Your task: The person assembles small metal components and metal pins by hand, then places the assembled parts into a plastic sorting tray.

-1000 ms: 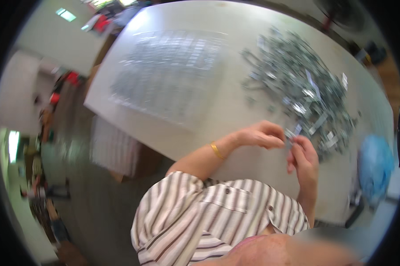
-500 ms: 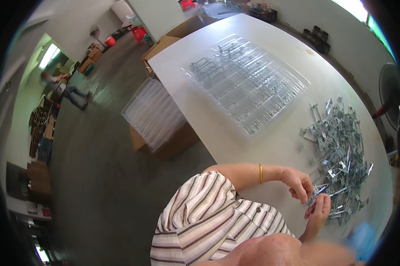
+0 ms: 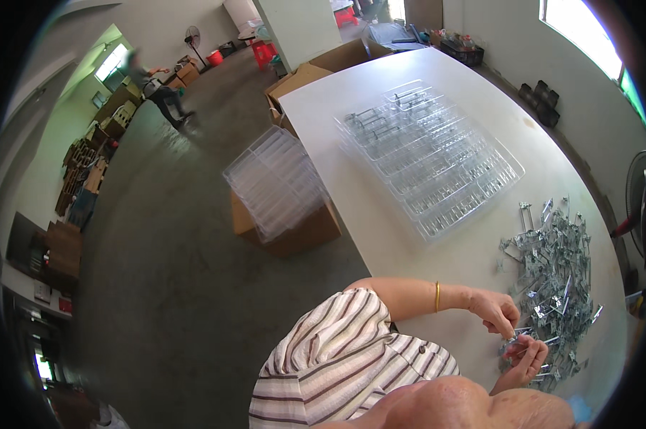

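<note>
While the fingers of the right hand (image 3: pixel 529 357) seem to pinch a metal bracket (image 3: pixel 521 332) beside the pile (image 3: pixel 559 279) on the counter (image 3: pixel 394 243), the left hand (image 3: pixel 495 311) curled close, its grip impossible to tell, the piece looks light, stiff and slick, best held by its rods

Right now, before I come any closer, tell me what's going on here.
A person in a striped shirt has both hands, left and right, together at some small metal parts; the exact grip is unclear. A pile of metal parts lies beside them on the white table. Farther along sits a clear tray holding metal parts. More clear trays rest on a cardboard box.
</note>
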A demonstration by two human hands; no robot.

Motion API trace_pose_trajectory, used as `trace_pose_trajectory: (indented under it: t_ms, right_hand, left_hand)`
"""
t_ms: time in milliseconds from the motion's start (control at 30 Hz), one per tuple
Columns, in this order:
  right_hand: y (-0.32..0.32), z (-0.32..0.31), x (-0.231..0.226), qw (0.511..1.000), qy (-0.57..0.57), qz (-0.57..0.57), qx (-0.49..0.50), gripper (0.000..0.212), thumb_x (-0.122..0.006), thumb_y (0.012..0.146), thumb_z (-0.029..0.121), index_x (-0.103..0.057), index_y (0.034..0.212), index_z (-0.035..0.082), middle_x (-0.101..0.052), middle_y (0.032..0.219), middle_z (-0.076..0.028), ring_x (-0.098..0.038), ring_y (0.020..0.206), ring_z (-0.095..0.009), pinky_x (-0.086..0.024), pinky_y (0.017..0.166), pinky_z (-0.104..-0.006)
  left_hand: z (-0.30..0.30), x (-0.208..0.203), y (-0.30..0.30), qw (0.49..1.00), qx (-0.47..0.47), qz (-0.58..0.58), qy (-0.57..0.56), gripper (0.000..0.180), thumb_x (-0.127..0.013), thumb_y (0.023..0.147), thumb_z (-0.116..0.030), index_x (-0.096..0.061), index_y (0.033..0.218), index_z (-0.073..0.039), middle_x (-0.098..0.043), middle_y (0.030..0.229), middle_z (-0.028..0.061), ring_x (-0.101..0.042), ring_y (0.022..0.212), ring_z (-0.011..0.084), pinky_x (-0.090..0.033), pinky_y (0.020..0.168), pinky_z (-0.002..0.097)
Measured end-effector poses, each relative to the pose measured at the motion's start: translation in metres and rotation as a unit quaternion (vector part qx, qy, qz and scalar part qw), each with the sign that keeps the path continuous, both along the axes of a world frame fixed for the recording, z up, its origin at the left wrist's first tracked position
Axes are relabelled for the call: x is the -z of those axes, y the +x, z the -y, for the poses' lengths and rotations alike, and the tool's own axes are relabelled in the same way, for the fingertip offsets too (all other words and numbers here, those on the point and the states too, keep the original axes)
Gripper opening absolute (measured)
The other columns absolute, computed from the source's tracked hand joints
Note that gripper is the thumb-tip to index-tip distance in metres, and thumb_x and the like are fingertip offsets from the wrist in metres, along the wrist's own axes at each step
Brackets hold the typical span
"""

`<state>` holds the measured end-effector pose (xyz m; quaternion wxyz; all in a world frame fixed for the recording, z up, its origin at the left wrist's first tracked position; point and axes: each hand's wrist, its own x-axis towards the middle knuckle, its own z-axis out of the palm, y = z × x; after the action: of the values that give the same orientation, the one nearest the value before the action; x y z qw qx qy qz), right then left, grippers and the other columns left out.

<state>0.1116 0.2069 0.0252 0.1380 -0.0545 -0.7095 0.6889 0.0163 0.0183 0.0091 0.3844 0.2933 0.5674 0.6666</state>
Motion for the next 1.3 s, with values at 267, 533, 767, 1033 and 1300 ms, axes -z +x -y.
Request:
trace_pose_trajectory:
  t_ms: [267, 533, 767, 1033, 1300]
  right_hand:
    - [0.001, 0.0, 0.005, 0.996, -0.079, -0.046, -0.004, 0.019, -0.044, 0.107, 0.024, -0.05, 0.101, 0.007, -0.062, 0.089, -0.005, -0.053, 0.064, -0.007, -0.044, 0.055, -0.0215]
    - [-0.001, -0.015, 0.003, 0.991, -0.091, -0.062, 0.079, 0.019, -0.045, 0.107, 0.024, -0.05, 0.102, 0.007, -0.06, 0.088, -0.006, -0.054, 0.064, -0.008, -0.048, 0.058, -0.0223]
    - [0.01, -0.009, -0.002, 0.992, -0.089, -0.084, 0.036, 0.018, -0.044, 0.106, 0.022, -0.05, 0.101, 0.006, -0.059, 0.088, -0.006, -0.053, 0.063, -0.008, -0.049, 0.057, -0.0219]
    - [0.017, 0.021, -0.015, 0.988, -0.041, -0.145, -0.044, 0.02, -0.043, 0.106, 0.022, -0.048, 0.099, 0.003, -0.058, 0.087, -0.01, -0.053, 0.058, -0.011, -0.046, 0.054, -0.0224]
    - [0.018, 0.033, -0.02, 0.984, -0.084, -0.128, -0.088, 0.019, -0.043, 0.106, 0.023, -0.046, 0.103, 0.004, -0.061, 0.09, -0.012, -0.056, 0.06, -0.012, -0.049, 0.054, -0.0236]
  left_hand:
    - [-0.006, -0.002, -0.001, 0.998, -0.011, -0.057, 0.008, 0.033, -0.071, 0.083, -0.034, -0.066, 0.091, -0.002, -0.064, 0.076, 0.0031, -0.059, 0.066, 0.011, -0.045, 0.054, 0.0271]
    - [-0.003, 0.003, -0.007, 0.97, -0.177, -0.166, 0.004, 0.027, -0.065, 0.089, -0.026, -0.06, 0.087, 0.001, -0.06, 0.073, 0.0026, -0.054, 0.068, 0.0106, -0.044, 0.058, 0.03]
    - [0.021, -0.02, 0.009, 0.979, -0.136, -0.149, -0.017, 0.027, -0.065, 0.088, -0.025, -0.061, 0.084, 0.001, -0.061, 0.071, 0.0034, -0.055, 0.066, 0.01, -0.045, 0.057, 0.0288]
    - [0.057, -0.032, 0.035, 0.987, -0.121, 0.059, -0.083, 0.024, -0.065, 0.089, -0.024, -0.064, 0.095, 0.0, -0.064, 0.075, 0.0033, -0.06, 0.067, 0.01, -0.05, 0.057, 0.0246]
    - [0.075, -0.038, 0.05, 0.995, -0.078, 0.057, -0.024, 0.022, -0.069, 0.091, -0.021, -0.063, 0.099, -0.002, -0.064, 0.077, 0.001, -0.059, 0.065, 0.0067, -0.049, 0.059, 0.0215]
